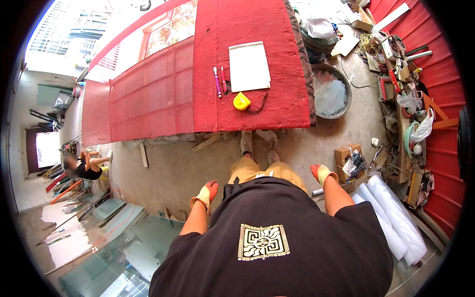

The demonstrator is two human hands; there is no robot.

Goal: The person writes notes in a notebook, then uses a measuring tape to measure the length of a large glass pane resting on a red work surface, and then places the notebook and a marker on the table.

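Observation:
Both my hands hang at my sides, away from the work table, in gloves with orange-red fingers and cream cuffs. My left hand [206, 192] is empty, its fingers loosely apart. My right hand [323, 174], also empty and loosely open, is nearest a cardboard box [342, 154]. Ahead stands a table covered in red cloth [289, 101]. On it lie a white paper pad [249, 67], a yellow tape measure [241, 101] with a dark strap, a red pen [224, 80] and a purple patterned pen [217, 83]. A large clear glass sheet [148, 91] covers the table's left part.
A round bin [341, 106] with plastic stands right of the table. Cluttered shelving [403, 114] lines the red wall. Clear plastic rolls [396, 220] lie behind right, glass panes [109, 267] behind left. A person [88, 167] sits far left.

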